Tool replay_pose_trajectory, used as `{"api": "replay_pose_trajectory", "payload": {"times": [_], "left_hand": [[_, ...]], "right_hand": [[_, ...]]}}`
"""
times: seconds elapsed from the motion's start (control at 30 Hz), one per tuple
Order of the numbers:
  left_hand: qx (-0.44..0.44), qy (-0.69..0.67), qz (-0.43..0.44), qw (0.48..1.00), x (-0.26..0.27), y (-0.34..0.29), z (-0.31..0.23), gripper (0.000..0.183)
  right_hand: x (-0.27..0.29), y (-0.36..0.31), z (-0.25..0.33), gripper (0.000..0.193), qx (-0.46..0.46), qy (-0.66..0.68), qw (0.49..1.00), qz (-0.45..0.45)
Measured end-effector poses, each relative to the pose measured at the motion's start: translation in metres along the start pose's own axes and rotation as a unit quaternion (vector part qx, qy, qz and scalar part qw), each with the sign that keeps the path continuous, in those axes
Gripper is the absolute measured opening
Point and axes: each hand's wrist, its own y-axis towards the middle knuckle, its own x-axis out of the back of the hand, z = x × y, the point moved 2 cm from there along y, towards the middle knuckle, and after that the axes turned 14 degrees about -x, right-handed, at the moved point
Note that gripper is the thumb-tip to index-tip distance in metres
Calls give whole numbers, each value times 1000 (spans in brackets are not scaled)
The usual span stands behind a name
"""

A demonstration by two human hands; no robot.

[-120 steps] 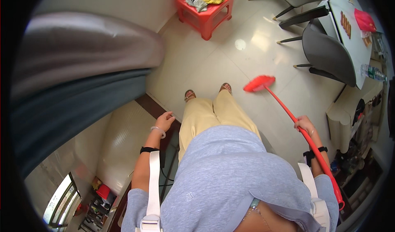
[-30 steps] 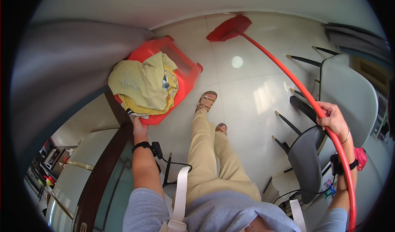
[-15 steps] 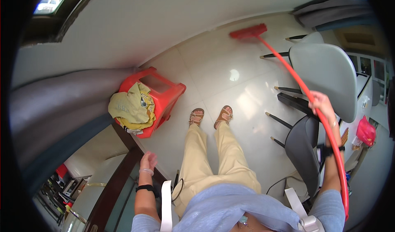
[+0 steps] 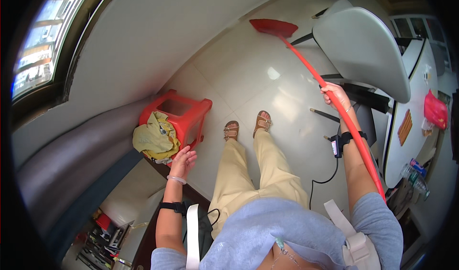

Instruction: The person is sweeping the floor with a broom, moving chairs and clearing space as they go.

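Note:
My right hand (image 4: 336,95) is wrapped round the long red handle of a broom (image 4: 306,63). The handle runs back along my right forearm to the upper arm. At the far end, the broom's wide red head (image 4: 273,27) is by the floor near the wall, beside a chair leg. My left hand (image 4: 183,163) holds nothing, its fingers loosely apart. It hovers close to a red plastic stool (image 4: 203,106), and I cannot tell whether it touches it. Crumpled yellow-green cloths (image 4: 157,135) lie on the stool.
A light grey chair (image 4: 361,50) stands on the right, a darker one partly hidden below it. Beyond is a white table (image 4: 399,157) with a pink bag (image 4: 435,109). A grey curtain (image 4: 91,136) hangs left, under a window (image 4: 45,40). A black cable (image 4: 312,186) trails from my right wrist strap.
My right hand has moved left and forward with the broom, and its head has shifted left along the wall. My left hand has risen toward the stool. The view has turned slightly.

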Motion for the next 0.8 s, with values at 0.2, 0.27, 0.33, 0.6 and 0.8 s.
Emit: {"api": "replay_pose_trajectory", "payload": {"times": [0.2,0.27,0.33,0.6,0.8], "left_hand": [[-40,54,36,997,26,5,-42,43],[-36,77,36,996,44,10,-51,44],[-40,111,50,992,57,13,-62,44],[-38,195,87,976,84,4,-77,44],[7,205,85,975,111,-4,-27,42]], "right_hand": [[-26,-44,-91,18,-17,-18,1000,0],[-36,-63,-126,16,-16,-24,1000,5],[-36,-93,-166,20,-52,-37,998,-2],[3,-240,-333,28,-135,-41,983,-117],[-11,-309,-337,40,-127,-85,970,-187]]}}
